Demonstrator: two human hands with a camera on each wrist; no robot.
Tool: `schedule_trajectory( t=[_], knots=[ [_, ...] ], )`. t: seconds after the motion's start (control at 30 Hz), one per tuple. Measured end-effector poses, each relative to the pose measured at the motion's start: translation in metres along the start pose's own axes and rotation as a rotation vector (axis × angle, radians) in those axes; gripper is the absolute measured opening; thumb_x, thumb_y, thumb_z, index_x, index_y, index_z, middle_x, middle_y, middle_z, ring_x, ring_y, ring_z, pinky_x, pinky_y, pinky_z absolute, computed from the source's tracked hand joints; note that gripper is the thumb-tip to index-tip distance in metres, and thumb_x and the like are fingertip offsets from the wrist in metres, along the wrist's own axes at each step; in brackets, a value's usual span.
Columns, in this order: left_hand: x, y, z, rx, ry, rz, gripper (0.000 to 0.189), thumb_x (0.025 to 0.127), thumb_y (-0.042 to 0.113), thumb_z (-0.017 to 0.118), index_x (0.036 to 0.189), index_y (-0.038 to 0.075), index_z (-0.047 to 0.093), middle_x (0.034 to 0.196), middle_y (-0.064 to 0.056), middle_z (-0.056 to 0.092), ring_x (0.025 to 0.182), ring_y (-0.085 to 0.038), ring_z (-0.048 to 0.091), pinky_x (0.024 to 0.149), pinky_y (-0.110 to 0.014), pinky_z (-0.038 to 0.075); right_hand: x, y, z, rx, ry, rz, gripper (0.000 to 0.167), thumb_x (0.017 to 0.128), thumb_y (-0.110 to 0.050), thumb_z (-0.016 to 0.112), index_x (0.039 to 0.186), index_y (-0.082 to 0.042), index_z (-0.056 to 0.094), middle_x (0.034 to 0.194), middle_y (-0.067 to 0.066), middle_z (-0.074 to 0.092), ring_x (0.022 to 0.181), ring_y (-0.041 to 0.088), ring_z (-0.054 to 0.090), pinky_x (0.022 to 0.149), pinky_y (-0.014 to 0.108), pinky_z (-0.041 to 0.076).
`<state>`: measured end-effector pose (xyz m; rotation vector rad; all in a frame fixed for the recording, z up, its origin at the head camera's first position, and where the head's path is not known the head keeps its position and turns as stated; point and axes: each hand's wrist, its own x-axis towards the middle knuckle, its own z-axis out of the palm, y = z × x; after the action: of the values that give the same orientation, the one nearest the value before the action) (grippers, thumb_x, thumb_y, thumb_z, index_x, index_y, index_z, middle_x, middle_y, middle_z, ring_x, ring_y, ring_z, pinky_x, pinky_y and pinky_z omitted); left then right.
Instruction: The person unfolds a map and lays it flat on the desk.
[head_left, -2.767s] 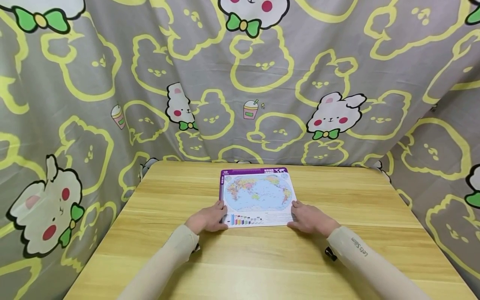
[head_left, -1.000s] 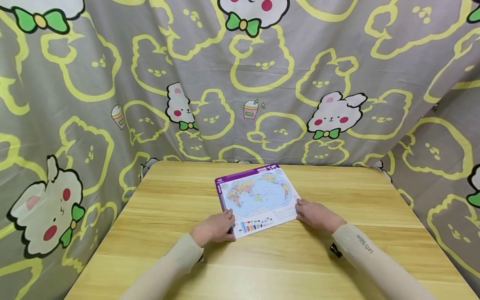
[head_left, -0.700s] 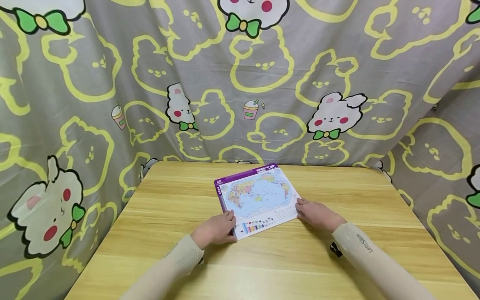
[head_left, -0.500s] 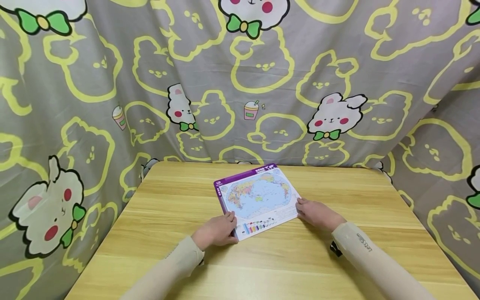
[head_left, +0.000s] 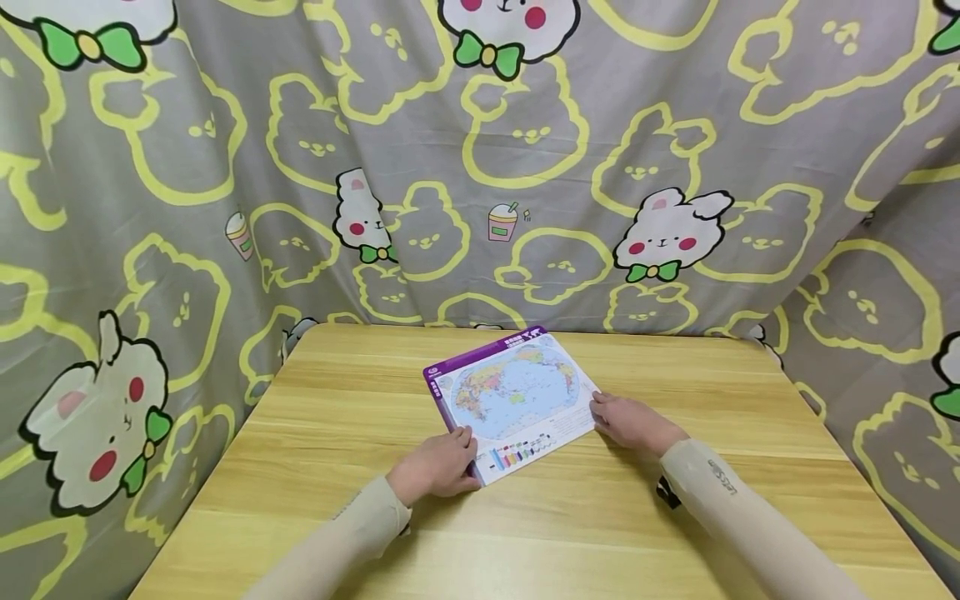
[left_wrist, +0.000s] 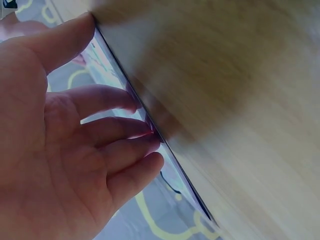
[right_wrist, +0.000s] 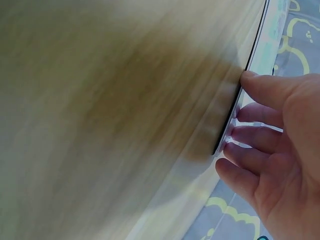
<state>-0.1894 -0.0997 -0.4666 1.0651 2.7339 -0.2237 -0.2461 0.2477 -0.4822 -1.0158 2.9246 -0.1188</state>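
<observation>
World-map sheet [head_left: 517,396], thin and rectangular, white face with pale-blue oceans and purple border, sits skewed on the pale yellow wood-grain table [head_left: 322,417], toward the far side. Its right side lies farther from the person, its left side nearer. Left hand [head_left: 435,465] grips the left edge by the near corner, fingers bent along the side, thumb at the corner. Right hand [head_left: 634,422] grips the opposite edge close to the other near corner, thumb and fingertips against it. So neither is released or clenched on nothing. Cannot tell if the sheet is fully flat or slightly off the wood.

Risks, my guess: the hands are set at different depths, so an uneven push or pull would probably twist it further. Both grips are on the near half only — if the sheet is flexible, lifting from here might let the far half sag. Contact looks mostly fingertip on a slim edge; a smooth surface could slip out on one side and drop a corner. Squeezing inward too hard might bow the middle. Far-right corner is close to the table's back edge — shoving forward could send it over, into the grey cartoon-print fabric curtain [head_left: 540,108] behind.
</observation>
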Motion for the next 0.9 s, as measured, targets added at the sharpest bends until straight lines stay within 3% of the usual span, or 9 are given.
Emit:
schedule_trajectory(
  t=[0.73, 0.9],
  knots=[
    [0.0, 0.008, -0.001, 0.006, 0.015, 0.018, 0.062, 0.093, 0.047, 0.054, 0.134, 0.001, 0.05, 0.14, -0.018, 0.045, 0.129, -0.028, 0.043, 0.104, -0.034, 0.039, 0.008, 0.009, -0.001, -0.013, -0.011, 0.012, 0.006, 0.093, -0.009, 0.057, 0.093, -0.003, 0.057, 0.122, 0.031, 0.055, 0.11, 0.044, 0.055, 0.091, 0.053, 0.046],
    [-0.002, 0.011, 0.0, 0.01, 0.017, 0.024, 0.061, 0.094, 0.046, 0.052, 0.135, 0.002, 0.05, 0.141, -0.018, 0.044, 0.13, -0.027, 0.042, 0.105, -0.034, 0.037, 0.009, 0.01, -0.001, 0.001, -0.004, 0.003, 0.011, 0.093, -0.008, 0.056, 0.1, 0.0, 0.059, 0.123, 0.032, 0.053, 0.11, 0.046, 0.054, 0.091, 0.053, 0.046]
  ],
)
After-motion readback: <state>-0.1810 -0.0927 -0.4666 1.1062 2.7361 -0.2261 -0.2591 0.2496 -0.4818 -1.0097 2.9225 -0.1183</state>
